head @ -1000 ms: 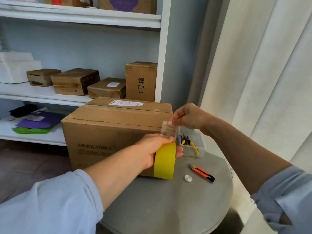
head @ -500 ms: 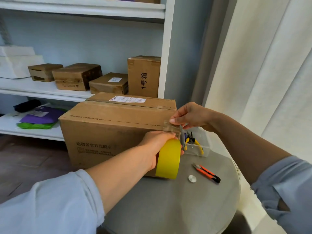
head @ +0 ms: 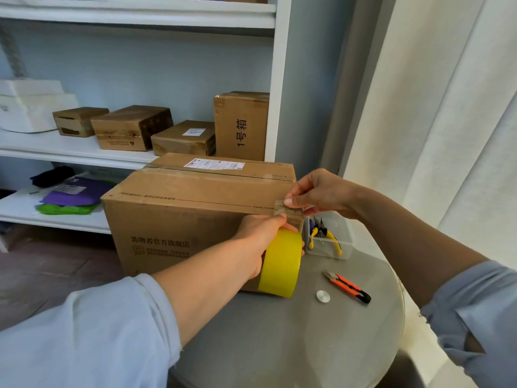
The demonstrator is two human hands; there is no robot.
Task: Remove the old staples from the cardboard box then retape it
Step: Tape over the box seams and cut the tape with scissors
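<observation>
A large closed cardboard box [head: 179,217] with printed characters stands on a round grey table [head: 307,340]. My left hand [head: 260,242] grips a yellow roll of clear tape [head: 281,264] against the box's near right corner. A short strip of clear tape [head: 289,212] runs up from the roll onto the top edge of the box. My right hand [head: 319,196] pinches the strip's free end and presses it down on that top corner with the thumb.
An orange utility knife [head: 348,287] and a small metal disc [head: 323,296] lie on the table right of the roll. A clear plastic tray [head: 340,249] with yellow-handled pliers [head: 326,235] stands by the box. Shelves with several boxes stand behind; a curtain hangs right.
My right hand carried the tape's free end from in front of the corner up onto the box's top edge. The roll in my left hand stayed at the corner.
</observation>
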